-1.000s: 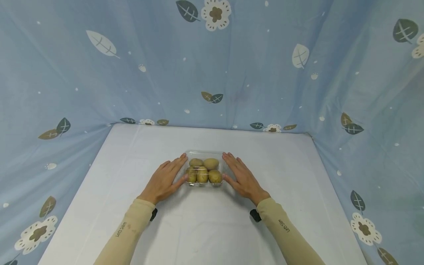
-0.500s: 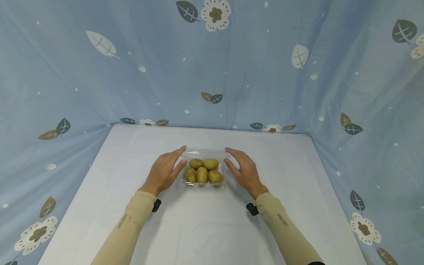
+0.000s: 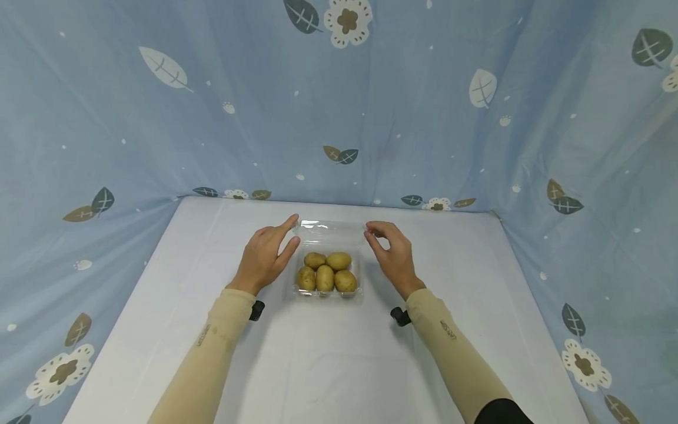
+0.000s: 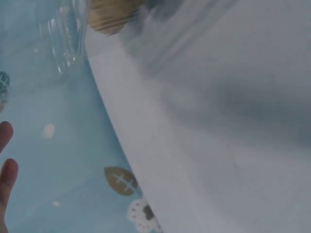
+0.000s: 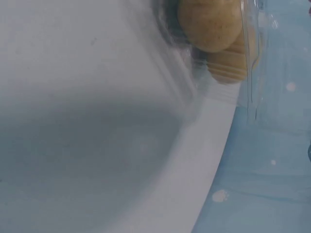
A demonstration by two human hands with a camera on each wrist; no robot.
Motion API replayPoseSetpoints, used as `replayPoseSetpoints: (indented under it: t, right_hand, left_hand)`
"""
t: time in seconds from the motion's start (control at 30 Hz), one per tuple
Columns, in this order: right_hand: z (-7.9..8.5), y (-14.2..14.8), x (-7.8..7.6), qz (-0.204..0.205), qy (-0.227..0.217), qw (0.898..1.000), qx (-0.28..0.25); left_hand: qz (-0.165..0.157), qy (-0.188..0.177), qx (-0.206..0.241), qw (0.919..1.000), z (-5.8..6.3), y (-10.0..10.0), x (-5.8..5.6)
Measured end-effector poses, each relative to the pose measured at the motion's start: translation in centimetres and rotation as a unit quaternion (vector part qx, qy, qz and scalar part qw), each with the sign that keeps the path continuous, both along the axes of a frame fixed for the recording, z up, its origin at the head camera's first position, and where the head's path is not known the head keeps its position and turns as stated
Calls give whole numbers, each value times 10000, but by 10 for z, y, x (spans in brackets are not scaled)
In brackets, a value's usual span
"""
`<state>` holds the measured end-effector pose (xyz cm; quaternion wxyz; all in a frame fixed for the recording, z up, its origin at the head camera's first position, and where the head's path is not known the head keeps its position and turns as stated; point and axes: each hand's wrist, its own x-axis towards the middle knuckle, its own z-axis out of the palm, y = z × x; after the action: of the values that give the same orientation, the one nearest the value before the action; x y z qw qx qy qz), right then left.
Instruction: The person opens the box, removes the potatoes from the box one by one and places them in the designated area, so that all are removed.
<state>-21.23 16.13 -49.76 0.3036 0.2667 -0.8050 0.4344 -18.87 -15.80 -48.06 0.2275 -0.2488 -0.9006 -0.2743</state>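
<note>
In the head view a clear plastic clamshell box (image 3: 300, 292) sits mid-table, holding several yellow-brown potatoes (image 3: 325, 278). Its transparent lid (image 3: 331, 231) is tilted up at the far side. My right hand (image 3: 396, 256) pinches the lid's right edge between thumb and curled fingers. At the lid's left edge is my left hand (image 3: 261, 256), thumb and forefinger extended and spread; contact is hard to tell. Fingertips (image 4: 7, 182) of the left hand show apart from the lid in the left wrist view. The right wrist view shows potatoes (image 5: 211, 24) behind clear plastic, but no right fingers.
A white cloth (image 3: 328, 365) covers the table. Blue patterned fabric (image 3: 339, 106) hangs around its back and sides. Small black devices (image 3: 401, 317) are worn at both wrists.
The lid has swung up and away from over the potatoes. Both hands have moved forward with its edge, and the right fingers have curled in. The box with the potatoes has stayed put.
</note>
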Motion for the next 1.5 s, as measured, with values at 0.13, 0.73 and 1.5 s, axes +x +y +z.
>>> replayPoseSetpoints:
  t: [0.13, 0.73, 1.5]
  right_hand:
    - [2, -1, -9, 0, 29, 9999, -140]
    - [-7, -10, -47, -23, -1787, 9839, 64]
    - [-38, -13, -35, -248, -3729, 9200, 1180]
  left_hand:
    - [111, 215, -2, 9997, 3, 0, -10]
    - [263, -594, -236, 9976, -10, 2, -54]
    - [313, -2561, -718, 9635, -50, 12, -47]
